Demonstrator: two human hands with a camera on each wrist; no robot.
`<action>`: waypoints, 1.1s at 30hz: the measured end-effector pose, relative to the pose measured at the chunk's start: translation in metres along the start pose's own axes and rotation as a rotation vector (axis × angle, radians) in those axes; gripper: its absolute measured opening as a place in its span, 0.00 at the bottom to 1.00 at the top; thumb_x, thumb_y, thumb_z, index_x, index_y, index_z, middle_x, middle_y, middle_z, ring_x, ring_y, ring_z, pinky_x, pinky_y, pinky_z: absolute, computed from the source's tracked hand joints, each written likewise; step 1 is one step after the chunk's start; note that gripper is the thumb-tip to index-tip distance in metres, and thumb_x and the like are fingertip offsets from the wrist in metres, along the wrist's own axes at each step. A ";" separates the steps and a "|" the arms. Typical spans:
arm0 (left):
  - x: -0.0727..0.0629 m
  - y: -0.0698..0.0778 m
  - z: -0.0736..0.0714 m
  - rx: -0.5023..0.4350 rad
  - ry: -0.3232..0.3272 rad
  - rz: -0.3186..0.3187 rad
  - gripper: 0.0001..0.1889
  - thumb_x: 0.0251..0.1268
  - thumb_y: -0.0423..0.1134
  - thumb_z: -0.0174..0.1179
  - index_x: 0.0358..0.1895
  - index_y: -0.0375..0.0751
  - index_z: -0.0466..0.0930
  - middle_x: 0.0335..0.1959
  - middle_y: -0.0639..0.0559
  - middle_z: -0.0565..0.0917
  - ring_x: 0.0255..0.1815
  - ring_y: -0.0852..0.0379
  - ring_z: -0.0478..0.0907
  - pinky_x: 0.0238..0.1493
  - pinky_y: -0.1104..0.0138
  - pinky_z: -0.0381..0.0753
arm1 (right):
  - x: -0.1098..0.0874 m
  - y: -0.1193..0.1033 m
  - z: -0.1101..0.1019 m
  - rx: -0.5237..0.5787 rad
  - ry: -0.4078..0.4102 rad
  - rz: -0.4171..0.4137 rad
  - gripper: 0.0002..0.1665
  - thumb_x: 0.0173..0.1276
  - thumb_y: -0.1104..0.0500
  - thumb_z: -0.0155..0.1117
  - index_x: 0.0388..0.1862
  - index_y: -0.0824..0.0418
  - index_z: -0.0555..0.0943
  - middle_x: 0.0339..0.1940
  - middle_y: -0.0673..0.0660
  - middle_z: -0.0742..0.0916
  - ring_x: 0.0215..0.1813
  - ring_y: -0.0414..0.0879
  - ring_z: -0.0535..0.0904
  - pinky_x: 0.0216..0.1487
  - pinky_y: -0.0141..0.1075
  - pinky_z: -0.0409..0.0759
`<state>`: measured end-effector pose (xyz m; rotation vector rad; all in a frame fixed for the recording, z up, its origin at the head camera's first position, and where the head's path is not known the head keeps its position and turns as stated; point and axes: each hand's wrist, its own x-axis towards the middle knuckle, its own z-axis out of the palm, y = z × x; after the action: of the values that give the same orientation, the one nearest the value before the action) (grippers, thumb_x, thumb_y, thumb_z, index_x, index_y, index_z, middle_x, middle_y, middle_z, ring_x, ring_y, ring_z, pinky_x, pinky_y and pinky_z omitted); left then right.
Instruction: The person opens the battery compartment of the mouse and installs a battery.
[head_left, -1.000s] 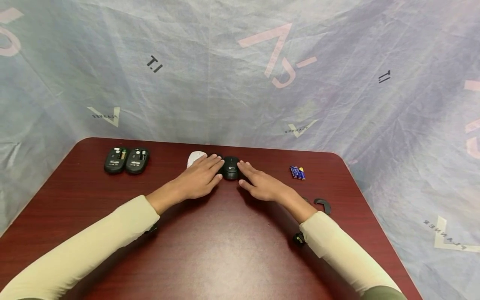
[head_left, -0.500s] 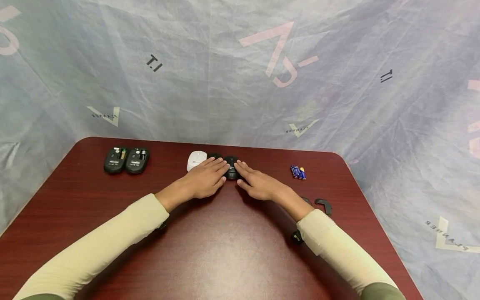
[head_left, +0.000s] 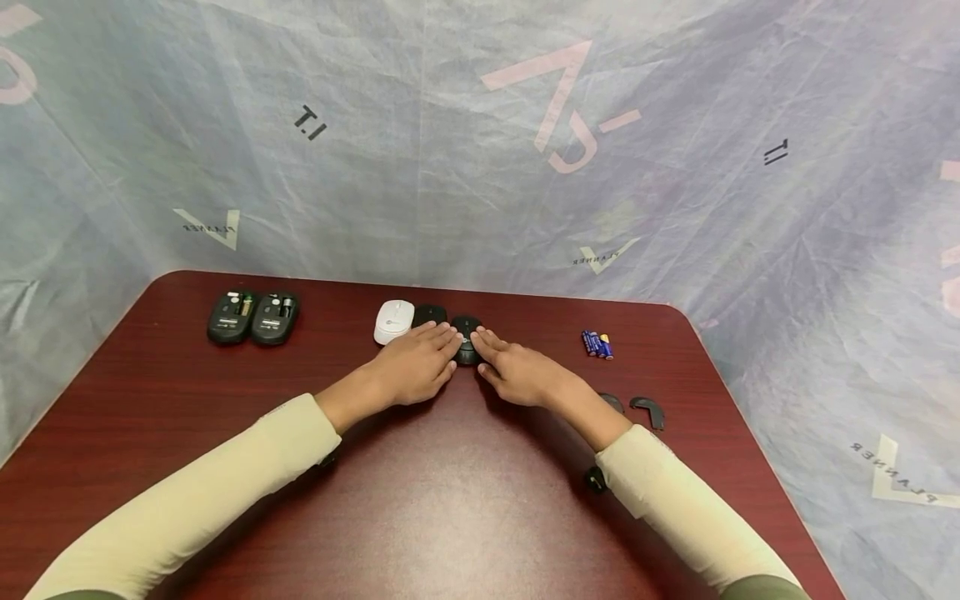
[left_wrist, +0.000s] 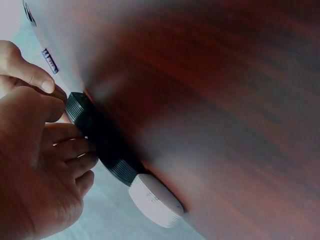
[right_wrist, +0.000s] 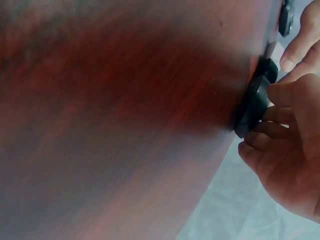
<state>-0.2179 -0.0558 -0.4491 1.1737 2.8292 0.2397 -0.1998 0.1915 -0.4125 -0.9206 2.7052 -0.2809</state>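
Note:
Three computer mice stand side by side at the back middle of the table: a white mouse (head_left: 393, 320), a black mouse (head_left: 430, 314) beside it, and another black mouse (head_left: 467, 355) at the right end. My left hand (head_left: 420, 364) lies over the front of the middle mouse, its fingertips reaching the left side of the right-end mouse. Fingertips of my right hand (head_left: 521, 375) touch that same mouse from its right side. Both hands have their fingers stretched out. The left wrist view shows the white mouse (left_wrist: 156, 201) at the row's end.
Two upturned black mice (head_left: 231, 318) with uncovered battery bays lie at the back left. Several blue batteries (head_left: 597, 344) sit at the right. A dark curved cover (head_left: 649, 412) lies near my right forearm, with another dark piece partly hidden. Fabric hangs behind the table.
My left hand has moved right, uncovering the white mouse and part of the middle one. My right fingertips have come onto the right-end mouse, which has shifted slightly right and nearer.

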 end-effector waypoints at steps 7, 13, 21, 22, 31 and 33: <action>-0.004 0.001 0.021 -0.021 0.048 0.021 0.33 0.93 0.50 0.47 0.86 0.30 0.68 0.88 0.33 0.70 0.93 0.36 0.62 0.96 0.43 0.55 | -0.010 -0.007 0.003 -0.032 -0.005 0.006 0.37 0.95 0.54 0.50 0.92 0.68 0.58 0.94 0.68 0.60 0.94 0.61 0.61 0.92 0.56 0.68; -0.019 0.023 0.000 0.037 0.038 0.021 0.31 0.93 0.46 0.48 0.85 0.28 0.68 0.86 0.32 0.72 0.91 0.36 0.64 0.96 0.44 0.58 | -0.017 -0.011 0.004 -0.040 0.002 -0.007 0.36 0.94 0.55 0.51 0.91 0.69 0.59 0.93 0.70 0.62 0.93 0.63 0.63 0.90 0.57 0.70; -0.034 0.045 -0.017 0.078 0.003 0.004 0.31 0.93 0.45 0.49 0.85 0.26 0.67 0.87 0.31 0.70 0.92 0.36 0.64 0.96 0.46 0.58 | -0.025 -0.018 0.003 -0.049 -0.002 -0.017 0.36 0.94 0.55 0.51 0.91 0.69 0.60 0.93 0.70 0.63 0.91 0.64 0.65 0.87 0.59 0.74; -0.035 0.046 -0.018 0.075 -0.010 0.002 0.31 0.93 0.45 0.49 0.85 0.26 0.66 0.87 0.31 0.69 0.92 0.36 0.63 0.96 0.46 0.58 | -0.027 -0.019 0.003 -0.050 -0.002 -0.019 0.36 0.94 0.55 0.51 0.91 0.69 0.60 0.93 0.70 0.63 0.91 0.65 0.66 0.87 0.60 0.74; -0.047 0.055 -0.017 0.041 -0.012 0.005 0.30 0.91 0.42 0.52 0.83 0.24 0.68 0.86 0.28 0.70 0.91 0.35 0.64 0.95 0.44 0.61 | -0.037 -0.025 0.009 -0.045 0.017 -0.051 0.35 0.93 0.56 0.53 0.90 0.69 0.62 0.91 0.72 0.65 0.87 0.67 0.72 0.83 0.59 0.80; -0.050 0.057 -0.015 0.044 0.004 0.012 0.30 0.90 0.41 0.53 0.83 0.23 0.69 0.85 0.28 0.71 0.90 0.34 0.66 0.94 0.44 0.63 | -0.039 -0.026 0.011 -0.045 0.021 -0.056 0.35 0.93 0.56 0.53 0.90 0.69 0.62 0.91 0.72 0.66 0.86 0.67 0.73 0.82 0.59 0.80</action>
<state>-0.1451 -0.0534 -0.4243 1.2001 2.8461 0.1810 -0.1517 0.1943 -0.4083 -1.0135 2.7185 -0.2436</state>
